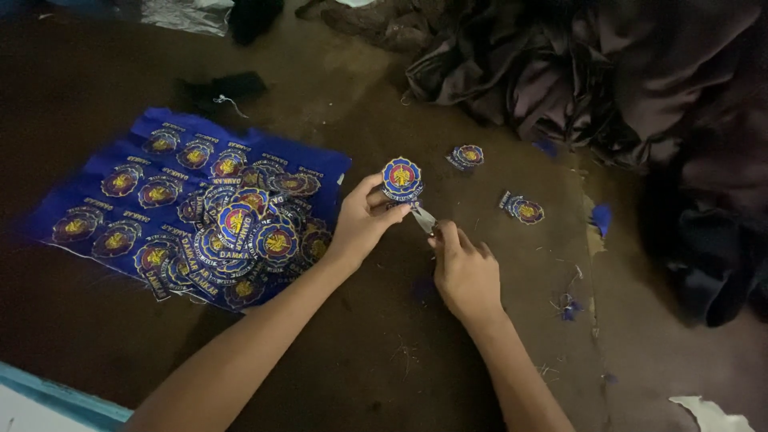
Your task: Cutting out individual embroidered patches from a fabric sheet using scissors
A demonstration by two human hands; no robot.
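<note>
Your left hand holds a round embroidered patch upright between thumb and fingertips, its grip pinched on the lower edge, above the middle of the dark brown table. The patch is blue with a red ring and a yellow emblem at its centre. Your right hand sits just beside it, its grip clenched around a small pair of metal snips, whose pale blades point up and to the left and meet the bottom of the patch.

To the left of your left hand lies a blue fabric sheet with rows of the same patches still attached to it, and a loose heap of cut patches is piled on its right part. Two small stacks of patches rest on the table beyond your hands: one near the top, another to the right. Blue fabric scraps and thread ends lie scattered on the right. A pile of dark cloth fills the upper right corner.
</note>
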